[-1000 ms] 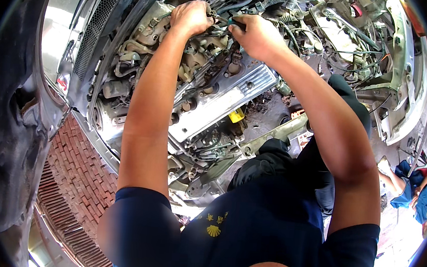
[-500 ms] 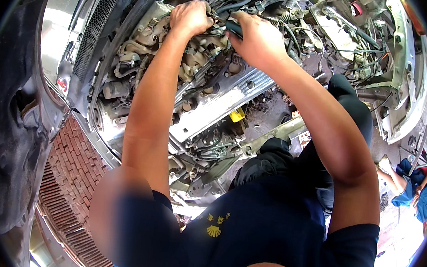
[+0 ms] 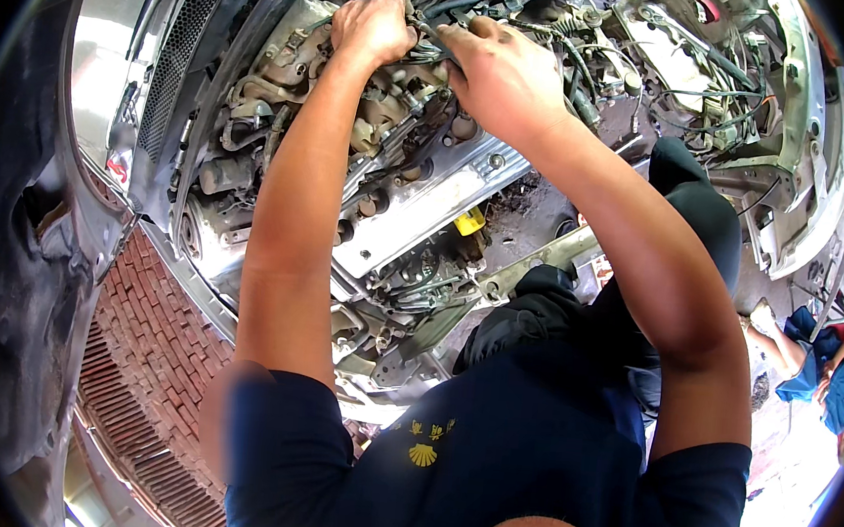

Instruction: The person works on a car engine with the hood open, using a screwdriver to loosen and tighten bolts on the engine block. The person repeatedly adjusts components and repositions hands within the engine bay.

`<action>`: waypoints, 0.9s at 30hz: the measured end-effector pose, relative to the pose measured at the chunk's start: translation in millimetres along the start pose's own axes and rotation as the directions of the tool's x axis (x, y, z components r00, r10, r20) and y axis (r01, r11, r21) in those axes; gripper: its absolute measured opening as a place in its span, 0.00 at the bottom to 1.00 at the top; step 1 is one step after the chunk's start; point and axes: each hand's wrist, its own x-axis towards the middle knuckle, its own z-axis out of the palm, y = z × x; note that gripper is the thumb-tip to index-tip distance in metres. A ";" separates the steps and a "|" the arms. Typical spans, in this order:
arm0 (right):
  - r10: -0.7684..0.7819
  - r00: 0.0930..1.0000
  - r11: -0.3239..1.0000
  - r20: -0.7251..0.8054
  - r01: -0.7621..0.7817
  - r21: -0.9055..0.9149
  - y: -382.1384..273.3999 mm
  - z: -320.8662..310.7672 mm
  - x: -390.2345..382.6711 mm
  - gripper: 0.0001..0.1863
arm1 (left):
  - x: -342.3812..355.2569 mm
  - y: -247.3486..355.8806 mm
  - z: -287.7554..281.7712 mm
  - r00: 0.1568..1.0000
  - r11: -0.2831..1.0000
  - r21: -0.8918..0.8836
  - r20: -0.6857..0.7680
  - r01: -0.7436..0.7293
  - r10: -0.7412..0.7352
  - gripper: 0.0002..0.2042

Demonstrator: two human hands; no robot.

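Note:
Both of my arms reach over an opened car engine bay. My left hand [image 3: 373, 28] is closed with its fingers curled down among hoses and cables at the back of the engine; what it grips is hidden under the fingers. Close beside it on the right, my right hand [image 3: 508, 80] is bent round, thumb and fingers together on a dark piece [image 3: 448, 46] that mostly disappears beneath them. Its kind is not clear. Below the hands lies the long silver engine cover [image 3: 400, 230], with round holes along it.
A yellow piece [image 3: 469, 221] sits just in front of the engine cover. To the right run loose wiring [image 3: 716, 113] and the pale body frame [image 3: 812, 195]. Brick paving [image 3: 146, 311] shows at left. Another person in blue [image 3: 810, 365] is low at the far right.
My left hand has shifted slightly up and left. The right hand has turned a little, its fingers now covering more of the dark piece, which stuck out further before.

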 end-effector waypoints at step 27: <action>0.396 0.787 0.822 0.473 -0.534 0.200 -3.8 -10.8 26.8 0.29 | 2.6 7.9 -6.2 0.994 0.999 0.030 0.111 0.022 -0.025 0.16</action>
